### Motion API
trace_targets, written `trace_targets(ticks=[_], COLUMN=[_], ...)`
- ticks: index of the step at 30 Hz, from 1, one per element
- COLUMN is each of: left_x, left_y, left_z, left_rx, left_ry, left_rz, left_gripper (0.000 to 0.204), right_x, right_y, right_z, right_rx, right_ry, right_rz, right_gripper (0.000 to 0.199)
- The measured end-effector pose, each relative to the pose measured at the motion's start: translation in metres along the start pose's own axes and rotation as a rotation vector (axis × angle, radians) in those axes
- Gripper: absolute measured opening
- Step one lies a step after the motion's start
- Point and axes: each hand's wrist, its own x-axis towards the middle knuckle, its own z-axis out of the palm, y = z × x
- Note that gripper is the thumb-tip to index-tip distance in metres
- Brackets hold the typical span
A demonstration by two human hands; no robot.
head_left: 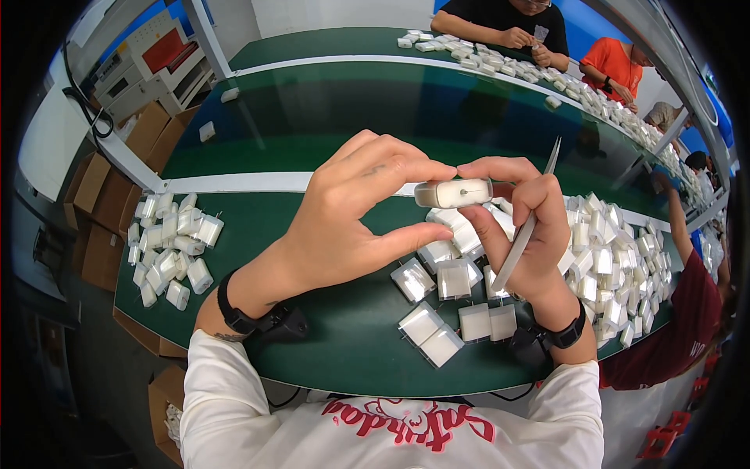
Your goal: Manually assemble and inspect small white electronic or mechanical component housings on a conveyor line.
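Observation:
Between the index finger and thumb of my right hand is a white power adapter in a clear plastic sleeve, one narrow side facing up. The same hand carries metal tweezers, slanting across its fingers with the tips pointing up and away. My left hand curves around the adapter's left end. Its index fingertip is close to the top edge, while the thumb stays apart below, so that hand looks open. Under my hands, several sleeved adapters lie loosely grouped on the green table.
A large heap of adapters covers the table's right side; a smaller pile lies left. A white rail crosses beyond my hands. Cardboard boxes stand at left. Across the table a person handles adapters; a red-sleeved person is close right.

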Motion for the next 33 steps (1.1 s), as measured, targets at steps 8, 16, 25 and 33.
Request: trace_targets(ticks=[8, 16, 25, 33], left_x=[-0.0004, -0.0010, -0.0024, 0.0016], left_y=[-0.0029, -0.0030, -0.0034, -0.0014], left_z=[0.0016, 0.0035, 0.0024, -0.0001], left_rx=[0.045, 0.126, 0.087, 0.013], left_ry=[0.016, 0.034, -0.006, -0.005], left_rz=[0.065, 0.147, 0.122, 0.075], left_gripper=[0.039, 0.032, 0.031, 0.036], right_x=[0.0011, 0.0014, 0.0011, 0.0009], right_y=[0.0002, 0.0015, 0.0014, 0.0008], right_z=[-0.0017, -0.0011, -0.0009, 0.0018], right_rx=[-0.117, -0.157, -0.195, -0.158], right_ry=[-0.049, -0.065, -0.077, -0.024], right_rz=[-0.117, -0.188, -0.202, -0.176], right_gripper=[0.039, 0.042, 0.044, 0.043])
